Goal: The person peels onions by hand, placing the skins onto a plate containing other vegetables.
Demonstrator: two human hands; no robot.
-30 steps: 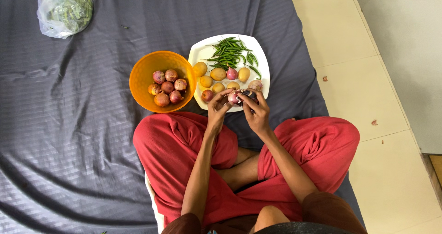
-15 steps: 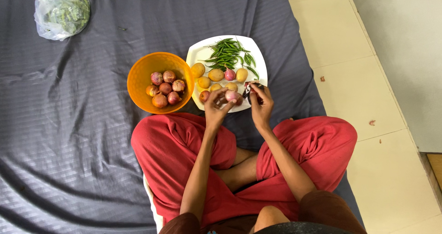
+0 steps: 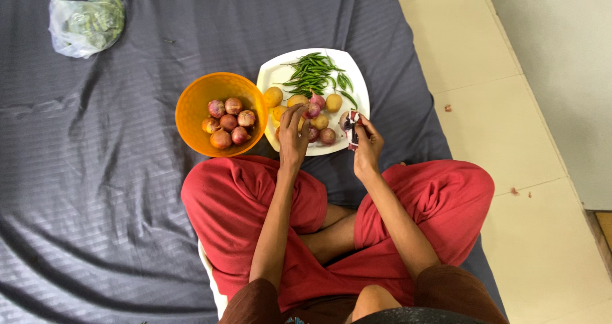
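My left hand (image 3: 292, 136) reaches over the white plate (image 3: 270, 74), fingers spread, with the fingertips against a pink onion (image 3: 313, 109) among yellow potatoes (image 3: 274, 96). It holds nothing. My right hand (image 3: 368, 144) hovers at the plate's near right edge, closed on a small dark and red peeling tool (image 3: 352, 128). Two onions (image 3: 327, 136) lie on the plate's near side between my hands. Green chillies (image 3: 315, 75) are piled at the far side of the plate.
An orange bowl (image 3: 191, 101) holding several onions stands to the left of the plate, touching it. A plastic bag of greens (image 3: 86, 21) lies at the far left on the grey sheet (image 3: 115, 171). Onion skin scraps (image 3: 448, 108) dot the tiled floor to the right.
My left hand has put the onion it held down on the plate and reached further in to another onion. My right hand has drawn back to the right with the tool.
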